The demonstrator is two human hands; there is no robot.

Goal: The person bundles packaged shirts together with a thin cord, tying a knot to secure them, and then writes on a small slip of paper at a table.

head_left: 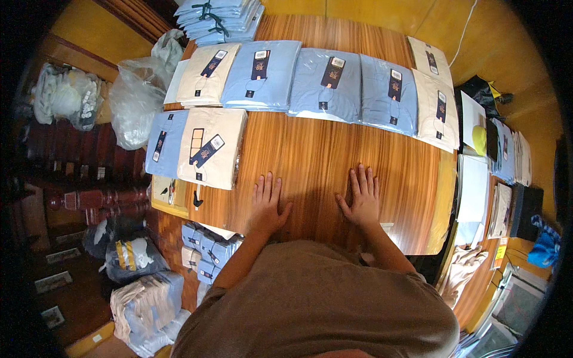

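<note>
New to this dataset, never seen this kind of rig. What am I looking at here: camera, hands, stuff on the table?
There is no machine: one picture from a fisheye camera worn on a person's head, looking down, so straight edges bend near the rim. The left hand and right hand lie flat, fingers spread, on a bare part of the wooden table; neither holds anything. Along the far edge runs a row of folded shirts in clear bags, such as a light blue one. Nearest the left hand is a cream packaged shirt. More bundles sit on the floor at left.
</note>
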